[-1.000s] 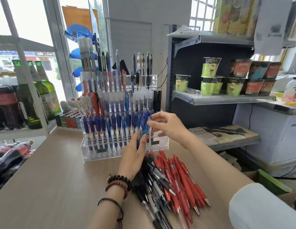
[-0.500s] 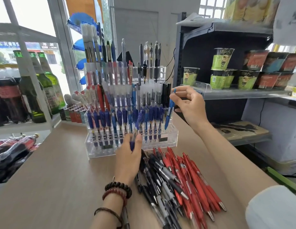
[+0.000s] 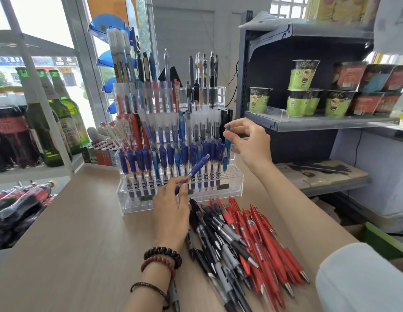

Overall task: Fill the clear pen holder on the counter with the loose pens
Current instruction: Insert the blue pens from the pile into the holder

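Observation:
A clear tiered pen holder (image 3: 237, 185) stands on the wooden counter (image 3: 78, 239), its rows holding several upright pens. My right hand (image 3: 250, 143) pinches the top of a blue pen (image 3: 226, 152) standing upright at the right end of the lower blue row. My left hand (image 3: 172, 206) rests in front of the holder and grips another blue pen (image 3: 197, 168), tilted up to the right. Loose black pens (image 3: 218, 239) and red pens (image 3: 265, 244) lie in a heap on the counter near me.
Green and dark bottles (image 3: 60, 122) stand on a shelf at the left, and more bottles (image 3: 20, 203) lie at the counter's left edge. A grey metal shelf (image 3: 308, 122) with noodle cups (image 3: 304, 75) stands at the right. A green box (image 3: 385, 242) sits low right.
My right hand has carried its blue pen left and down into the right end of the lower blue row. My left hand stays in place with its tilted blue pen.

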